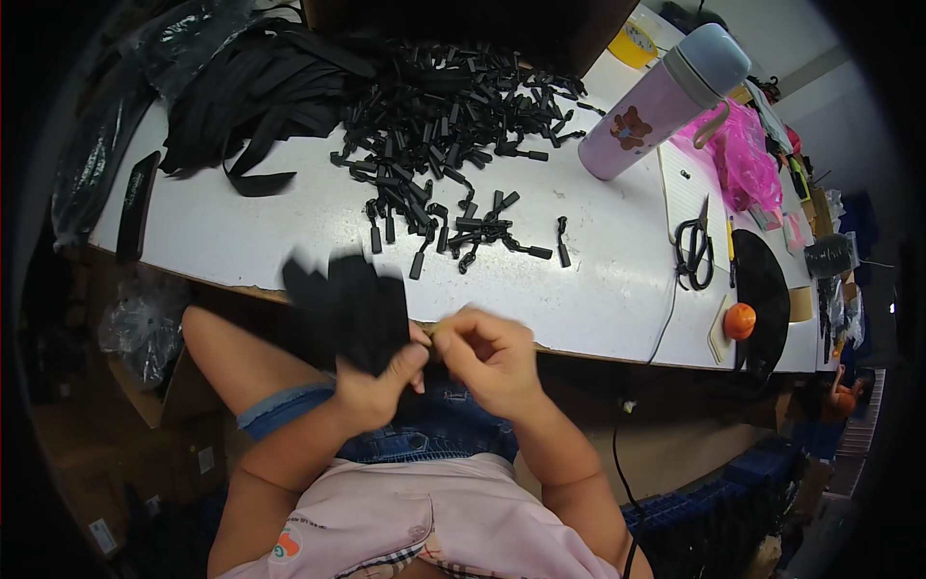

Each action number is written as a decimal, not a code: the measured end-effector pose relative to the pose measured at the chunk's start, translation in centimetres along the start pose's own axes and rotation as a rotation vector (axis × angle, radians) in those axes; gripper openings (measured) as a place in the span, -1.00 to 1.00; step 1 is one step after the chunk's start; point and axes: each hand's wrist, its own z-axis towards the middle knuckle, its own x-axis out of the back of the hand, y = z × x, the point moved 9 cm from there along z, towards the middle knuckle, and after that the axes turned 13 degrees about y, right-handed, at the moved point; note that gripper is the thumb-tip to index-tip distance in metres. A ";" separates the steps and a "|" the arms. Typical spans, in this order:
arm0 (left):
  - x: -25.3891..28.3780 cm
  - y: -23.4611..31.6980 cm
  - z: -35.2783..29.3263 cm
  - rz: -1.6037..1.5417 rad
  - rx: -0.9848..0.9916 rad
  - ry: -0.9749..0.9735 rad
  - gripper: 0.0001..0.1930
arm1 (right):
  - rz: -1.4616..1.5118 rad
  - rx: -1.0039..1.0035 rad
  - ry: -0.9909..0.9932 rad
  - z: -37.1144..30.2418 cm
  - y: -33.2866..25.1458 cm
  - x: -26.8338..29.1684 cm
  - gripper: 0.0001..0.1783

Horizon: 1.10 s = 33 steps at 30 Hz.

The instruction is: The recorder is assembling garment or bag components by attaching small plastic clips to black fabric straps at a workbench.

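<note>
Over my lap, just off the table's front edge, my left hand (376, 391) is closed round a bundle of black fabric strips (365, 309), its far end smeared by motion. Close beside its fingertips, my right hand (494, 365) is pinched, thumb against fingers. Whatever lies in that pinch is too small and blurred to make out. Beyond both hands, a heap of small black zipper-pull-like pieces (424, 125) covers the middle of the table, with several scattered toward me. A lone black piece (563, 241) lies to their right.
Black strips (260, 87) are piled at the back left of the white table (318, 217). A lilac bottle (646, 116) stands at the back right. Black scissors (694, 253), an orange round object (740, 321) and a pink plastic bag (743, 159) lie farther right.
</note>
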 end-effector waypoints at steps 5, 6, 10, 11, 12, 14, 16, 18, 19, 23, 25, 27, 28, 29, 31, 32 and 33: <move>-0.3 -2.0 0.6 -0.440 0.414 0.079 -0.82 | -1.073 0.761 0.355 4.5 -3.7 1.8 -0.64; -0.5 -2.3 0.5 -0.451 0.435 0.069 -0.80 | -1.076 0.763 0.356 4.4 -3.9 2.1 -0.64; -0.6 -2.2 0.4 -0.268 0.453 -0.030 -0.78 | -1.088 0.785 0.349 3.5 -4.1 2.5 -0.75; -0.8 -2.2 0.4 -0.267 0.454 -0.029 -0.78 | -1.059 0.799 0.375 3.3 -4.3 2.8 -0.78; -0.6 -1.8 0.7 -0.201 0.381 0.007 -0.78 | -1.057 0.798 0.374 3.3 -4.3 2.9 -0.78; -0.3 -1.7 0.8 -0.134 0.309 0.042 -0.78 | -0.962 0.817 0.448 3.0 -4.9 3.6 -0.81; 0.9 -1.5 1.2 -0.014 0.144 0.134 -0.82 | -0.716 0.599 0.413 3.0 -4.4 4.5 -0.83; 1.0 -1.3 1.2 0.041 0.119 0.160 -0.84 | -0.472 0.381 0.375 2.3 -3.5 4.9 -0.84; 1.2 -1.1 1.2 0.095 0.095 0.185 -0.86 | -0.207 0.208 0.272 2.0 -2.3 4.3 -0.86; 0.5 0.0 1.2 0.070 0.003 0.198 -0.88 | -0.047 0.183 0.070 0.4 -2.5 1.7 -0.90; -0.2 0.8 1.3 0.090 -0.091 0.123 -0.88 | -0.135 0.316 0.082 0.2 -3.6 1.6 -0.89; -0.2 1.0 1.2 0.105 -0.089 0.105 -0.89 | -0.225 0.448 0.095 0.1 -4.6 1.5 -0.87; -0.3 1.0 1.2 0.119 -0.086 0.085 -0.89 | -0.270 0.547 0.076 -0.1 -5.2 1.1 -0.85; -0.2 0.9 1.2 0.119 -0.086 0.085 -0.89 | -0.315 0.646 0.058 -0.4 -5.7 0.8 -0.83; 0.1 0.6 1.2 0.179 -0.100 0.099 -0.88 | -0.335 0.671 0.051 -0.5 -5.8 0.6 -0.82; 0.2 0.7 1.2 0.178 -0.100 0.100 -0.88 | -0.354 0.697 0.046 -0.6 -5.8 0.4 -0.81; 0.2 0.6 1.2 0.175 -0.084 0.106 -0.87 | -0.355 0.698 0.045 -0.6 -5.7 0.3 -0.81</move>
